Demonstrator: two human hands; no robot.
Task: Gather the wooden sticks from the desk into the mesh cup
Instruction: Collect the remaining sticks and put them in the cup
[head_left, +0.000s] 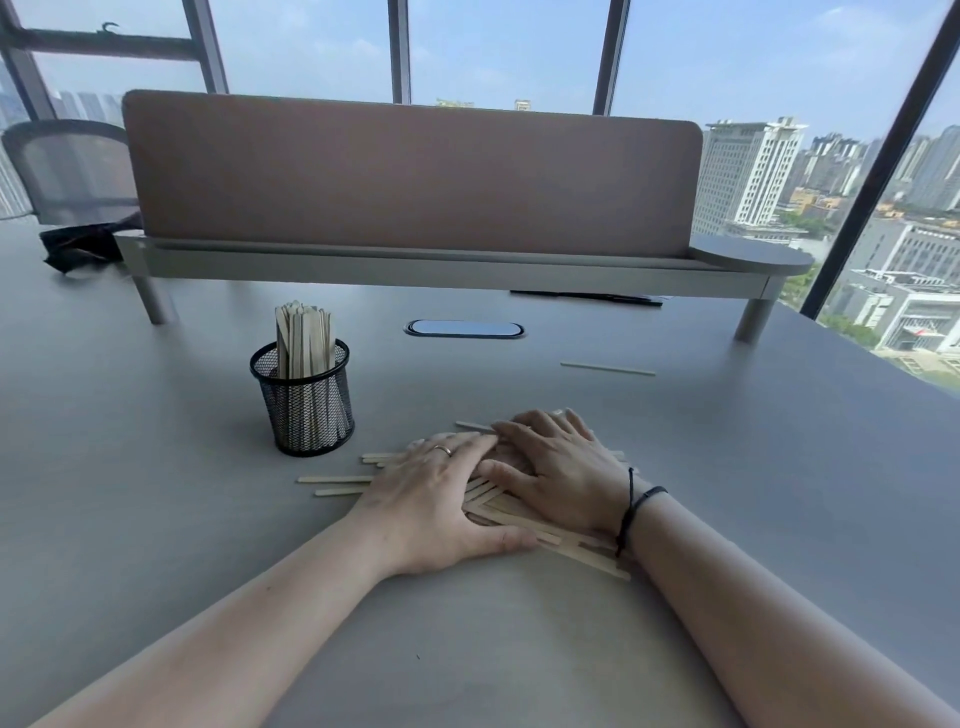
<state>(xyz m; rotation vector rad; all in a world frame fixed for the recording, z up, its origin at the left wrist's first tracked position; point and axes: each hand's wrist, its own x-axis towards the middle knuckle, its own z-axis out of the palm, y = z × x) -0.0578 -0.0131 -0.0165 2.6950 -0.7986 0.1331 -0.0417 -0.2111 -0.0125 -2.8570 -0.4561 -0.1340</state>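
I have both hands flat on a loose pile of wooden sticks (540, 525) on the grey desk (156, 519), just in front of me. My left hand (441, 499) lies palm down with fingers spread, thumb stretched toward 3 o'clock along the near edge of the pile. My right hand (561, 473) lies beside it, fingers splayed and pointing toward 10 o'clock, its fingertips touching the left hand's. Neither hand is closed on anything: both are wide open, pressing down rather than gripping.

The mesh cup (303, 400) stands upright at about 10 o'clock from the pile, near but not touching it, already well filled with sticks standing on end. One stray stick (608, 369) lies well apart at about 1 o'clock, on its own.

My worries from here: the sticks cross each other at angles, and several poke out at 9 o'clock and 4 o'clock beyond my palms. If I sweep the hands together, those ends will likely escape or fan out instead of aligning. Lifting an unaligned bundle risks dropping a few. The cup looks light and crowded; pushing a bundle in at a slant could jam against the standing sticks or tip the cup over. I could also easily forget the lone stick far out.
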